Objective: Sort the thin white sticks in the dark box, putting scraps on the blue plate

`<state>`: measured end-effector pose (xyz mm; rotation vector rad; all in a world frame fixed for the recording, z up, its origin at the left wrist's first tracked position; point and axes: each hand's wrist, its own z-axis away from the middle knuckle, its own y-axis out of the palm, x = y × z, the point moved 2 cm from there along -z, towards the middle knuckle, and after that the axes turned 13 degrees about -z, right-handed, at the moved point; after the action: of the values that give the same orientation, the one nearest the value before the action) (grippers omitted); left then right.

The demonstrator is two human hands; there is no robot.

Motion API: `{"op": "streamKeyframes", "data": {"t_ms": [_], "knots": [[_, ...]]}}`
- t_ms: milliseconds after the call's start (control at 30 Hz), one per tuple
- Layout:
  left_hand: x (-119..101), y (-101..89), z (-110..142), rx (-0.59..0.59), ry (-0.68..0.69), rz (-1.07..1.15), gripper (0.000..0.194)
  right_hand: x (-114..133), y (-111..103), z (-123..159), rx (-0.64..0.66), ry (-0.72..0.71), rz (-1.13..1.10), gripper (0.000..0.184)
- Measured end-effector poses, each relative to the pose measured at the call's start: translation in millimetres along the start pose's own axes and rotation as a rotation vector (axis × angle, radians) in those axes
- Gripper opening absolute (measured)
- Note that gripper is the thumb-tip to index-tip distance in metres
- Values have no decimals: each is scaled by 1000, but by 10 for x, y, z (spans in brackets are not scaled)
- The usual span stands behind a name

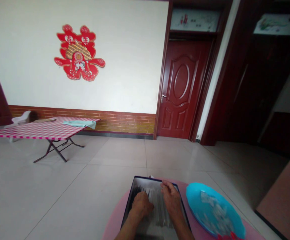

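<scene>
A shallow box (135, 177) with a dark rim and a pale inside stands before me on a pink round surface (117, 213). Along its left side lie thin dark sticks (137, 190), too blurred to name. Several long clear strips (157, 203), perhaps tubes or sleeves, lie side by side in its middle. My left hand (142, 206) is inside the box with curled fingers, and a thin dark tip shows beside them. At the box's right side, my right hand (171, 196) has its fingers bent and close together over the clear strips; what they pinch is unclear.
A blue plastic basin (192, 200) holding clear packets (217, 210) stands right of the box, with something red at its near edge. Farther left is a folding table (47, 130) with a checked cloth, near a white chair (22, 118). A red door (181, 86) is ahead.
</scene>
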<state>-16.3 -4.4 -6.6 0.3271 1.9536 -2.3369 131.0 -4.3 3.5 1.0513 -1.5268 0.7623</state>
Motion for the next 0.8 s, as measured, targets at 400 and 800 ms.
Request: {"op": "streamKeyframes", "data": {"t_ms": [400,800], "knots": [[120,-347,-52,-167,-129,187,26,62,209,216,424,-226,411,22],[131,-379,7,-262,-138,226,31,79,444,586,644,-380,848,34]]}}
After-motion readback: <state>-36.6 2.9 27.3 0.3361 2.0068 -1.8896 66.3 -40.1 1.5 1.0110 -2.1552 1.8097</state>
